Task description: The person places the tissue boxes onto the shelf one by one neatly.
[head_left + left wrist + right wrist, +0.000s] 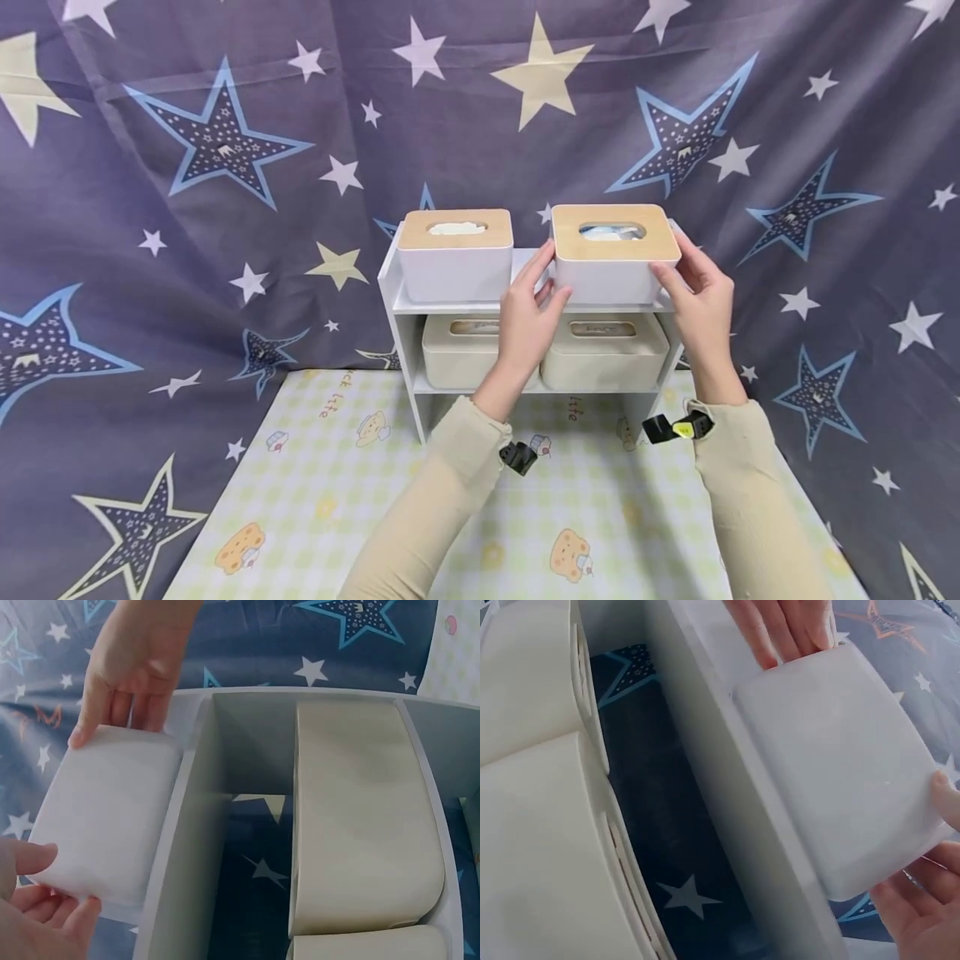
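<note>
A white tissue box [611,282] with a light wood lid is on the right of the top shelf, tissue showing in its oval slot. My left hand [527,310] grips its left end, with the thumb at the front. At the other end my right hand [702,302] holds the box, thumb on the front corner and fingers along the side. Both wrist views show the box's smooth white front [109,810] between the two hands. Whether its base touches the shelf [468,307] cannot be told.
To the left stands a similar white box [456,271] with a wood lid. Two cream boxes [604,362] [536,847] sit on the lower shelf. The white rack [408,350] stands on a checked cloth [322,500], before a star-patterned curtain [465,150].
</note>
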A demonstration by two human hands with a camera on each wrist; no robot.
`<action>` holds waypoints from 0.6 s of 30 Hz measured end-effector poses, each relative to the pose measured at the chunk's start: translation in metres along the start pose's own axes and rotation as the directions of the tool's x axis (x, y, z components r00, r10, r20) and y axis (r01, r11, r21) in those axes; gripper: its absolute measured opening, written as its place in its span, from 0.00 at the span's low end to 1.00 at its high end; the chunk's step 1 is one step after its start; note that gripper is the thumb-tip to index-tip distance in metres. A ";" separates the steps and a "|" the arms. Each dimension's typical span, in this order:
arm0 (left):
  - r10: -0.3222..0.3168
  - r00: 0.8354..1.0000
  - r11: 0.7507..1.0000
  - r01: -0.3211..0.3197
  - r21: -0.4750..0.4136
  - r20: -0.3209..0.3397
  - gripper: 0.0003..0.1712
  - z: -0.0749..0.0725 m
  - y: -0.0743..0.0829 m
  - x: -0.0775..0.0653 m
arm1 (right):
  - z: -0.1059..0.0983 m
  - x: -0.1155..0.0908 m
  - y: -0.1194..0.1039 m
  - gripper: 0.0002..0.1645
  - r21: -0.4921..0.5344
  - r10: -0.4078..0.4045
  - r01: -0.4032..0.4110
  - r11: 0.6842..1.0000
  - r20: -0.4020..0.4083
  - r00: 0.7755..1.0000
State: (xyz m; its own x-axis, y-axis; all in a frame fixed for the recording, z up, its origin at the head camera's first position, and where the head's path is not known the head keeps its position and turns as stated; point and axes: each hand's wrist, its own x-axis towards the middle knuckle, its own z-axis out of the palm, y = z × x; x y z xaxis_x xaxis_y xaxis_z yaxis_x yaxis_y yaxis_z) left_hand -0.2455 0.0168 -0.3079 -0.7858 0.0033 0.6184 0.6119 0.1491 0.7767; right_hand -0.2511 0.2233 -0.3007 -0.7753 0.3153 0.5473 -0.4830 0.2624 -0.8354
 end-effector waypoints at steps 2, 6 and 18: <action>-0.021 1.000 1.000 0.020 0.003 0.020 0.32 0.001 -0.002 0.002 | 0.002 0.004 0.001 0.31 0.002 0.004 -0.004 1.000 -0.001 1.000; -0.043 0.997 0.999 0.044 0.001 0.056 0.34 0.003 -0.005 0.005 | 0.005 0.008 0.004 0.31 0.008 0.019 -0.019 1.000 -0.003 1.000; -0.058 0.992 0.998 0.055 0.031 0.108 0.39 0.007 -0.011 0.012 | 0.010 0.015 0.010 0.32 -0.043 0.026 -0.025 0.999 0.017 1.000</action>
State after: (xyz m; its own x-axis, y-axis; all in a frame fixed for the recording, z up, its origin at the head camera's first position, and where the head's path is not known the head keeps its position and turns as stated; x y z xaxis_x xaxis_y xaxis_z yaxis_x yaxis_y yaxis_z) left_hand -0.2621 0.0222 -0.3102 -0.8253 0.1012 0.5556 0.5645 0.1793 0.8057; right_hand -0.2719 0.2217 -0.3013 -0.7946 0.3062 0.5243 -0.4451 0.2934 -0.8460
